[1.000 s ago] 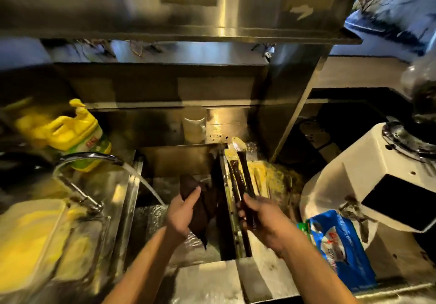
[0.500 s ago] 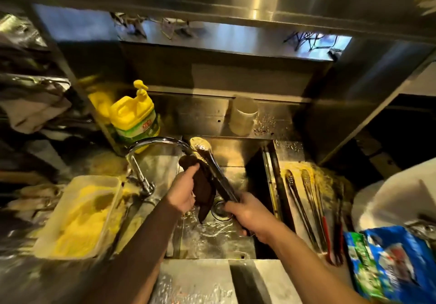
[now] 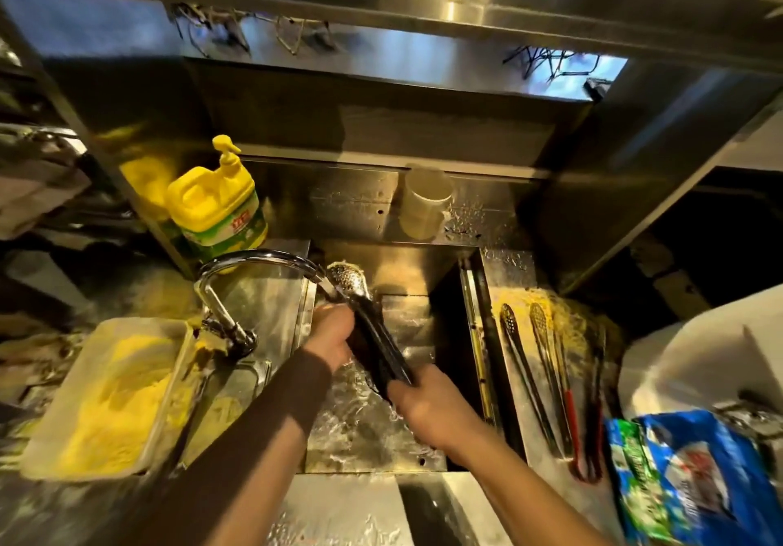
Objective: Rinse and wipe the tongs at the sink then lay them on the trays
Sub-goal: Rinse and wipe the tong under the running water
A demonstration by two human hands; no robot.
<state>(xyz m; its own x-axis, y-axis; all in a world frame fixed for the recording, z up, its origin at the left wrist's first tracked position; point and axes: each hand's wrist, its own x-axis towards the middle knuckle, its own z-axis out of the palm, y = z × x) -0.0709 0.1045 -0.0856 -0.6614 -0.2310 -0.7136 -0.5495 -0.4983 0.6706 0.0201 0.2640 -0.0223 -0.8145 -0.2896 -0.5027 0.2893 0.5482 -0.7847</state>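
Sink point(image 3: 423, 274): tongs point(image 3: 364, 312) angled over the basin, perforated tip under the faucet point(image 3: 254, 259) stream for rinsing. Right hand point(image 3: 428, 412) clamped on the handle end to steady; left hand point(image 3: 332, 333) closed around the mid-shaft, probably with a dark cloth point(image 3: 368, 352), hard to tell. Clean tongs point(image 3: 525, 376) lie right of the sink.

Right hand point(image 3: 428, 412) grips handle end of tongs point(image 3: 364, 312) over sink point(image 3: 423, 274); perforated tip sits under faucet point(image 3: 254, 259) spout, water running. Left hand point(image 3: 334, 333) presses dark cloth point(image 3: 373, 359) against tong shaft. Two more tongs point(image 3: 534, 376) lie on tray point(image 3: 521, 431) right of sink. Yellow detergent jug point(image 3: 216, 206) behind faucet.
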